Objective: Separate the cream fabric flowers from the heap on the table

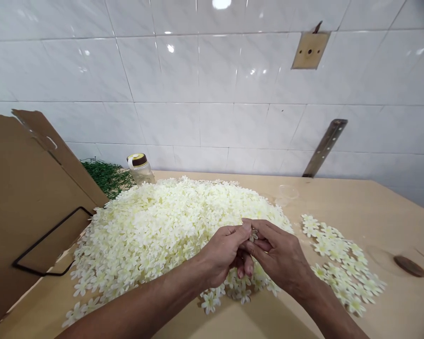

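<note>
My left hand [228,254] and my right hand [277,252] meet over the front edge of a large heap of artificial white flowers [169,216]. Between their fingertips shows a small flower [254,235], its petals partly covered by the fingers. Both hands are closed around it, thumbs and forefingers pinched together. Which fingers bear the flower is partly hidden. To the right of my right hand, a smaller group of flowers [339,254] lies spread flat on the table [282,315]. A few loose flowers [211,301] lie just below my left hand.
At the left stands a cardboard box [31,202] with a black wire frame [47,230] beside it. Behind the heap are green artificial stems [108,176] and a bottle [141,169]. A brown oval object [410,266] lies at the right. A metal bracket [325,148] leans against the tiled wall [215,122].
</note>
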Demonstrator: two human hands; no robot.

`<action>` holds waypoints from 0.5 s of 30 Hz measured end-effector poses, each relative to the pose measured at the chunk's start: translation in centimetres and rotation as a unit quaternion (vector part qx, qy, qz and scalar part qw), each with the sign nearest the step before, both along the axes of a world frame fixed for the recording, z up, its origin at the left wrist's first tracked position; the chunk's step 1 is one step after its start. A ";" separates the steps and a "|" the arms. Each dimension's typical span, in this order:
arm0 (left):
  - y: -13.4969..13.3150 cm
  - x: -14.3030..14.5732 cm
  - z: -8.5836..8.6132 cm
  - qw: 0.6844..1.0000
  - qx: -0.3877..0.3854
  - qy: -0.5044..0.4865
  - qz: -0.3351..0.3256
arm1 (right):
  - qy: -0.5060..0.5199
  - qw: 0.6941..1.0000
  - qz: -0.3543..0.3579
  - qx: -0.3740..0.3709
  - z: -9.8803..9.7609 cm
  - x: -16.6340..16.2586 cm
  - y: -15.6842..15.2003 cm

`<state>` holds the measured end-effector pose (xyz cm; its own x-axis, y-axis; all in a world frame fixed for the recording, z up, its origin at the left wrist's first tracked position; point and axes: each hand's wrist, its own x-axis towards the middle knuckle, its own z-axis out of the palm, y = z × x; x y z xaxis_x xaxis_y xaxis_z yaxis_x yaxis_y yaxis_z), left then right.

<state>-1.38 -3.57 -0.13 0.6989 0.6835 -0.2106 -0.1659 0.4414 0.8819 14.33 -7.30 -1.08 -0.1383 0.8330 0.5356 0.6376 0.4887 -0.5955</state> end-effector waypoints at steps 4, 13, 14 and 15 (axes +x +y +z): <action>0.1 0.0 0.3 0.999 -0.033 -0.021 0.000 | 0.061 0.994 -0.037 -0.080 0.3 -0.1 -0.3; -0.1 -0.1 0.4 0.997 -0.070 -0.038 -0.016 | 0.044 0.994 -0.058 -0.080 1.6 0.2 -0.5; -0.1 -0.1 0.4 0.997 -0.072 -0.035 -0.014 | 0.038 0.996 -0.059 -0.062 1.6 0.4 -0.5; -0.1 -0.1 0.4 0.997 -0.075 -0.032 -0.015 | 0.033 0.997 -0.058 -0.043 1.6 0.5 -0.5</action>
